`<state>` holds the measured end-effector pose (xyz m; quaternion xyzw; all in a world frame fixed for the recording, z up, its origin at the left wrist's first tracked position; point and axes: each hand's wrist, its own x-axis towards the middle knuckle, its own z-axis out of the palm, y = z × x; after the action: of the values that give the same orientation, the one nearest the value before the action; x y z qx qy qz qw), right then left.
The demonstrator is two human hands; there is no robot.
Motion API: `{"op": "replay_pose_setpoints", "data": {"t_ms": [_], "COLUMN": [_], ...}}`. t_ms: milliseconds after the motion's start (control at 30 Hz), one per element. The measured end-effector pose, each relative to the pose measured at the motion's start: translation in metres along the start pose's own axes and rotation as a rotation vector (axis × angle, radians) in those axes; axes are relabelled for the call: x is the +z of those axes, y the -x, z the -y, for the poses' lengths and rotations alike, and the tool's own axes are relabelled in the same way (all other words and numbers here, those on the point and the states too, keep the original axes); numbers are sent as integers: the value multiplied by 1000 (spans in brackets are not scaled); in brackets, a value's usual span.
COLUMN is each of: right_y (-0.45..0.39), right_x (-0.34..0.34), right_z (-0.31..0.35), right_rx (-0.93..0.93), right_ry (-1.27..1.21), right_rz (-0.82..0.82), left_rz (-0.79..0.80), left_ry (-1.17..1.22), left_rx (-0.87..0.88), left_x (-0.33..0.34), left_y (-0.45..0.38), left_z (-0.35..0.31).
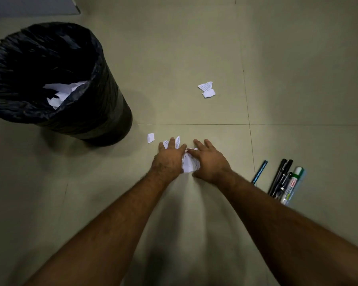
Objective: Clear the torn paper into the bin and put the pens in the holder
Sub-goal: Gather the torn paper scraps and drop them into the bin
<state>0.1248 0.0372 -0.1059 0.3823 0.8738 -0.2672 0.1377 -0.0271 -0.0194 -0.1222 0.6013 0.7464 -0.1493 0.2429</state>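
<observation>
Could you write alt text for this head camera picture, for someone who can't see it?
Seen from above, a left hand and a right hand gather torn paper between them on a tiled floor. A black-lined bin holding paper stands at left, loose scraps lie ahead, and pens lie at right.

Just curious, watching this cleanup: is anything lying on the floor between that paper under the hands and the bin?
Only one small scrap lies on the floor between the paper pile, gathered by the left hand and right hand, and the bin. Nothing visible blocks the way.
</observation>
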Motion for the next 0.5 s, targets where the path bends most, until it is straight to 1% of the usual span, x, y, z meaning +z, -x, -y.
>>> {"op": "replay_pose_setpoints", "data": {"t_ms": [100,167,267,333,400,500], "right_y": [5,7,7,4,-1,-6], "right_x": [2,6,14,18,19,17], "right_z": [7,12,23,28,34,40], "right_rx": [35,50,107,156,194,230], "right_ry": [-25,-30,-174,-251,-324,-390], "right_rz": [-113,-182,-243,-262,-256,-239], "left_rz": [-164,-208,-198,-214,-237,-225], "left_ry": [-18,23,78,71,62,147], "left_rx": [27,2,-24,-34,-40,-70], "left_x": [-8,-8,-5,-5,-4,-4], "left_y": [4,8,13,14,14,13], "left_z": [-3,-5,-10,-13,-13,-12]}}
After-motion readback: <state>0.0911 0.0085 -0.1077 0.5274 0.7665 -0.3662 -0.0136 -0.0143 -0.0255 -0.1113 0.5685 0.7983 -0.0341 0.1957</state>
